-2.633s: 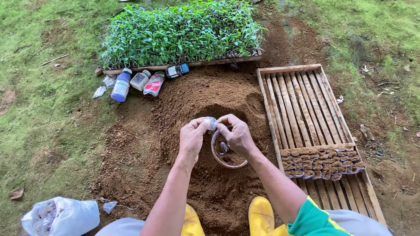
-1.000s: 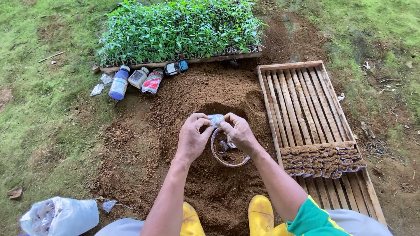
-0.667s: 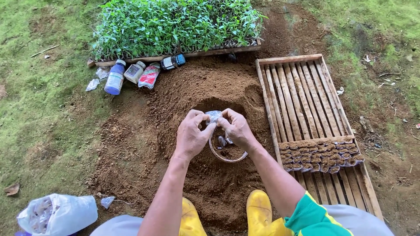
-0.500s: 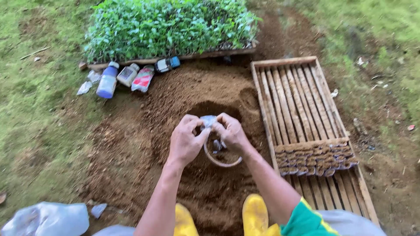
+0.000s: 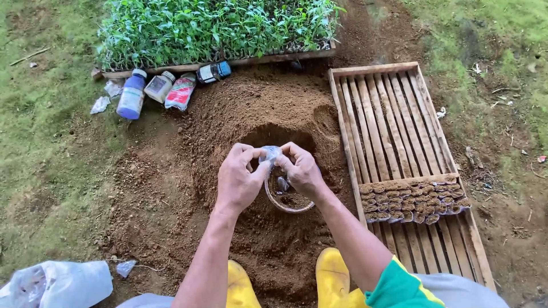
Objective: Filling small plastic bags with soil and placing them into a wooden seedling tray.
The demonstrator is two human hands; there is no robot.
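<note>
Plastic bag [image 5: 272, 154], small, clear, thin: pinched at its mouth between left hand [image 5: 238, 181] and right hand [image 5: 302, 171], over soil-filled bowl [image 5: 288, 197] on soil mound [image 5: 251, 114]. Likely light, limp, slippery, tearable; best gripped at the rim.

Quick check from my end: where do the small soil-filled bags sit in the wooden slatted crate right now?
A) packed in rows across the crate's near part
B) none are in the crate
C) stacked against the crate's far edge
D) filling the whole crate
A: the soil-filled bags lie in rows across the near part of the wooden crate, whose far slats are bare.
</note>
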